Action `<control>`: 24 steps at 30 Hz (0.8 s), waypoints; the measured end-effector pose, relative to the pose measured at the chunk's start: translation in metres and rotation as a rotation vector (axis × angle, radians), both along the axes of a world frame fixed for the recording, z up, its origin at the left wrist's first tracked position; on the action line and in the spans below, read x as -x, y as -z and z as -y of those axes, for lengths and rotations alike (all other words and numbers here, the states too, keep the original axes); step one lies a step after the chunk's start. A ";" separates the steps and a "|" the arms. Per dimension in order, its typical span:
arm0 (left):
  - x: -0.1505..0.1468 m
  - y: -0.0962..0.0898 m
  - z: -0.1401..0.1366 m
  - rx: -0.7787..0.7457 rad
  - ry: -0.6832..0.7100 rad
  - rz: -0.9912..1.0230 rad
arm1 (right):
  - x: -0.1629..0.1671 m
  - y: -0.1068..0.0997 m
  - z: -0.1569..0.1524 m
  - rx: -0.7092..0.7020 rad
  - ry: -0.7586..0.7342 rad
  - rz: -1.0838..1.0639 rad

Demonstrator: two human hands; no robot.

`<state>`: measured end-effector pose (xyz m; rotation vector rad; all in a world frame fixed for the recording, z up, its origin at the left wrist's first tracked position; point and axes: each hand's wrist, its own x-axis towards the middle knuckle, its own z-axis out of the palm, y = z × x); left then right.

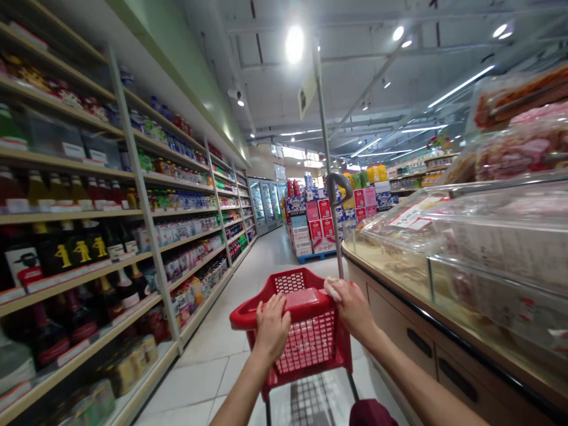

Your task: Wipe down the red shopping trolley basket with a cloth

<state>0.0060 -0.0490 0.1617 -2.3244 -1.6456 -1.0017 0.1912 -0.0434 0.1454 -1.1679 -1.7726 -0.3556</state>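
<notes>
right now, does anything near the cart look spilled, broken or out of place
Nothing clearly looks spilled or broken. One small oddity: a crumpled whitish thing, perhaps tissue, at the right hand on the red cart.

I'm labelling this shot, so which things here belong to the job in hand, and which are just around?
In use:
red cart, with the left hand on its handle
white wad, possibly tissue, at the right hand

Just around:
bottles on the shelves
stacked boxes on a blue pallet
clear display case
</notes>
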 end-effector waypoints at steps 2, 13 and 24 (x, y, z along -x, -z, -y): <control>0.005 -0.007 0.000 0.006 -0.027 0.039 | -0.012 0.001 0.002 0.035 0.011 -0.054; -0.031 -0.020 -0.001 0.006 0.104 -0.127 | 0.024 -0.005 0.002 0.183 -0.214 0.092; 0.020 -0.005 0.000 -0.216 -0.119 -0.029 | 0.014 -0.009 -0.006 0.107 -0.232 -0.044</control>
